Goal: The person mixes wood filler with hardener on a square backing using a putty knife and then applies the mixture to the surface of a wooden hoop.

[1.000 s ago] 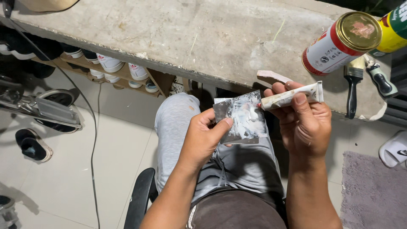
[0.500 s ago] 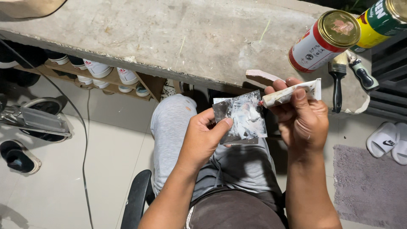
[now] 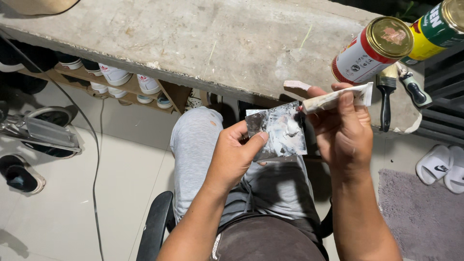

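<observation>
My left hand [image 3: 234, 157] pinches the left edge of a small flat metal plate [image 3: 279, 130] smeared with grey-white paste, held over my lap. My right hand [image 3: 344, 133] grips a white squeeze tube [image 3: 333, 99], its red nozzle touching the plate's upper right corner. Both hands sit just below the front edge of a concrete slab table [image 3: 203, 43].
On the slab at right lie a red-and-white can [image 3: 369, 50] with a gold lid, a green-and-yellow can [image 3: 435, 29], a black-handled brush [image 3: 385, 96] and a second tool [image 3: 412, 87]. Shoes [image 3: 113, 75] line a shelf underneath. White slippers [image 3: 440, 166] and a grey mat [image 3: 420, 217] lie right.
The view shifted slightly; the cans moved toward the upper right of the picture. Both hands keep the same hold, the tube's nozzle staying at the plate's corner.
</observation>
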